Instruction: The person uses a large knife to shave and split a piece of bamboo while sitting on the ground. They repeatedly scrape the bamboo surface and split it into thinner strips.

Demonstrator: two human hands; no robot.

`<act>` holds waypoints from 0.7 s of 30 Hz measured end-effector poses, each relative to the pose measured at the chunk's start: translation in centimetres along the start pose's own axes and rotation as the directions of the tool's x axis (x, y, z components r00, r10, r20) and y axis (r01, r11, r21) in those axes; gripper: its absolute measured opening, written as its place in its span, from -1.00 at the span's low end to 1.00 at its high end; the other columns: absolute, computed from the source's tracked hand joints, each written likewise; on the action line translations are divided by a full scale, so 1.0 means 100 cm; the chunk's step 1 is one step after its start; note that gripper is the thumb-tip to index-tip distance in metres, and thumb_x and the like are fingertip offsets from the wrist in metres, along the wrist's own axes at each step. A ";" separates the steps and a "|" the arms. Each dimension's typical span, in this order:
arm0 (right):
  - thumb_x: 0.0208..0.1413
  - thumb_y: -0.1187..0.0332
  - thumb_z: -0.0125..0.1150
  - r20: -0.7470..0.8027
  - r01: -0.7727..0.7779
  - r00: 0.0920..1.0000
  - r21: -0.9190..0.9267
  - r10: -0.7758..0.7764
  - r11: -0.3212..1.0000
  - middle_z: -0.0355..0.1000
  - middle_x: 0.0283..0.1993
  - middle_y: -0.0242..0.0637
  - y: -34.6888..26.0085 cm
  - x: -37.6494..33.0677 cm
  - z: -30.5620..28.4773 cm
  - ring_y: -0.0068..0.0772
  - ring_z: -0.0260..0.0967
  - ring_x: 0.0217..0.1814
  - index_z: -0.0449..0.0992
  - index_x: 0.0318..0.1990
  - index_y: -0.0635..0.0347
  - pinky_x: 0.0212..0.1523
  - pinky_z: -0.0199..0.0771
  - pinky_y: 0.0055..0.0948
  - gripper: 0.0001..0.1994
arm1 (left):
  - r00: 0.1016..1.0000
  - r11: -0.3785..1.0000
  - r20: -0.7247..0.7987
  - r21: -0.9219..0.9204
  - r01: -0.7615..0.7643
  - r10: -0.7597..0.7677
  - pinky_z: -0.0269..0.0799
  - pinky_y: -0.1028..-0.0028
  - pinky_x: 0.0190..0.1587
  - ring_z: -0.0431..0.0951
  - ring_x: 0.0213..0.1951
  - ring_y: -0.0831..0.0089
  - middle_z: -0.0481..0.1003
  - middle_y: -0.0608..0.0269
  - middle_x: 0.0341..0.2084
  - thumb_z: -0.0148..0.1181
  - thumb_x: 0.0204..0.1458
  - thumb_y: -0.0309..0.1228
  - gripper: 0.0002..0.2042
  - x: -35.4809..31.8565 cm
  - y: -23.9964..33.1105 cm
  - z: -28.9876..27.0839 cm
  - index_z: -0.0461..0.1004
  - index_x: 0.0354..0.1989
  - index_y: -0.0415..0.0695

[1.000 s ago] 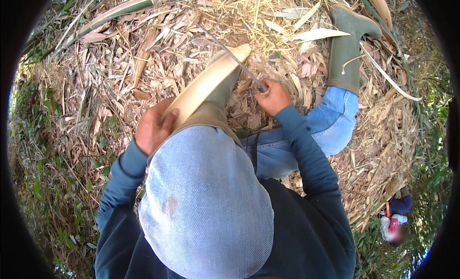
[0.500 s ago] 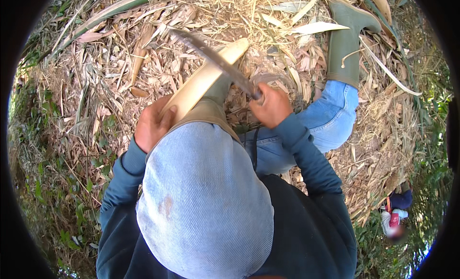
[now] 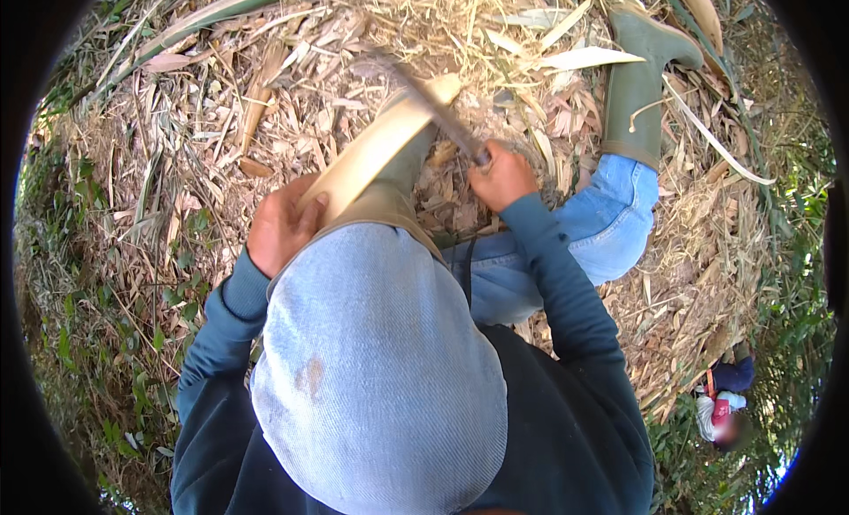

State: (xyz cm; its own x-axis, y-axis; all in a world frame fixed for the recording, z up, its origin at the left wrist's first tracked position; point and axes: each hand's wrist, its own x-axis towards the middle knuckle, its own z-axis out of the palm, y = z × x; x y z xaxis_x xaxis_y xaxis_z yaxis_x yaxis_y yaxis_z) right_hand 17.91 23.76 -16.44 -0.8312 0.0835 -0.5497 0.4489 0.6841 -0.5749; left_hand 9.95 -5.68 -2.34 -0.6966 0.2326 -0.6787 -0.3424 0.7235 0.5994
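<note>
My left hand (image 3: 279, 227) is closed round the near end of a flat, pale yellow strip of split bamboo (image 3: 376, 152). The strip slants away to the upper right along my booted lower leg. In my right hand (image 3: 506, 179) is the handle of a machete (image 3: 448, 119). Its dark blade, smeared by motion toward the tip, crosses over the strip near the far end. Whether the edge touches the bamboo I cannot tell.
My raised knee (image 3: 380, 356) in blue jeans fills the lower middle. A green boot (image 3: 635, 95) stretches out at the upper right. Dry leaves and shavings (image 3: 301, 99) cover the ground. Another person (image 3: 725, 404) is far off at the lower right.
The machete has moved right and outward along the strip toward its far end, with my right hand shifting slightly the same way. My left hand and the bamboo have barely moved.
</note>
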 end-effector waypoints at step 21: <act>-0.12 0.28 0.24 0.118 -0.040 0.993 0.099 0.029 0.994 0.43 -0.52 0.03 -0.008 0.014 -0.015 0.10 0.46 -0.40 0.49 -0.36 0.23 -0.33 0.42 -0.10 -0.78 | 1.000 0.992 -0.006 0.126 0.031 -0.030 0.39 0.30 -0.46 0.47 -0.62 0.24 0.45 -0.03 -0.66 0.08 0.14 -0.40 -0.80 0.005 0.006 -0.004 0.53 -0.19 -0.25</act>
State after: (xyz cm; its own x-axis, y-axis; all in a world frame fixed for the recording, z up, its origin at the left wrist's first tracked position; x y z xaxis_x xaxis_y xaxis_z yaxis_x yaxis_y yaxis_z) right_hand 15.93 24.39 -15.86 -0.7737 0.0172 -0.6333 0.5123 0.6052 -0.6093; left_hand 9.11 -5.38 -2.13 -0.6894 0.2068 -0.6942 -0.2815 0.8065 0.5199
